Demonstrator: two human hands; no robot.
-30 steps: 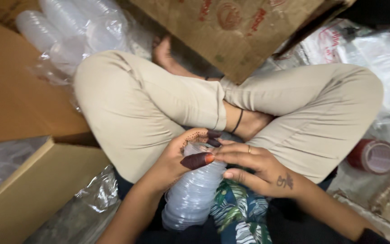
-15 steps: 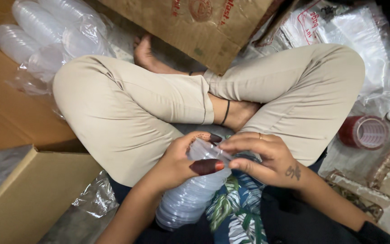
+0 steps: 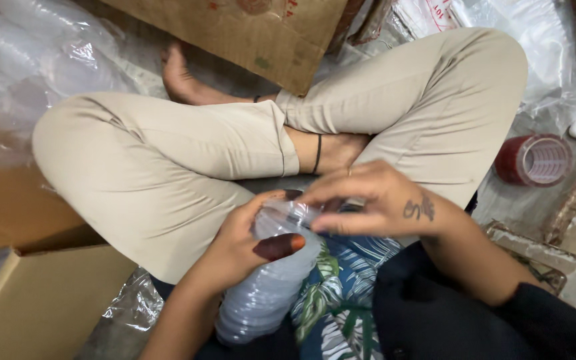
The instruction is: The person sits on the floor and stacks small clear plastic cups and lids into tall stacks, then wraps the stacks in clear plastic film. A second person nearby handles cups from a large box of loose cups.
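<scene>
The left hand point(image 3: 241, 243) wraps around the upper end of a stack of clear plastic cups point(image 3: 265, 293) lying in the person's lap, thumb pressed across the front, so this hand is closed on the stack. The right hand point(image 3: 375, 200) pinches the topmost cup point(image 3: 291, 213) with its fingertips (the exact contact is blurred, but the fingers are narrowed on the rim, not spread).

The stack rests against the crossed legs in beige trousers point(image 3: 168, 167) and a leaf-patterned cloth point(image 3: 341, 280). Its long axis runs from lower left up toward the right, the top end pointing toward the ankles and away from the body.

What could go wrong, as I judge it: the cups look thin and nested tight, so a hard pinch may crumple the rim, or two may come off together. The lower end of the stack is unsupported and could slide off the lap.

A cardboard box point(image 3: 41, 300) sits to the left, bagged cups point(image 3: 28, 60) beyond the knee, and a red tape roll point(image 3: 535, 160) to the right.
</scene>
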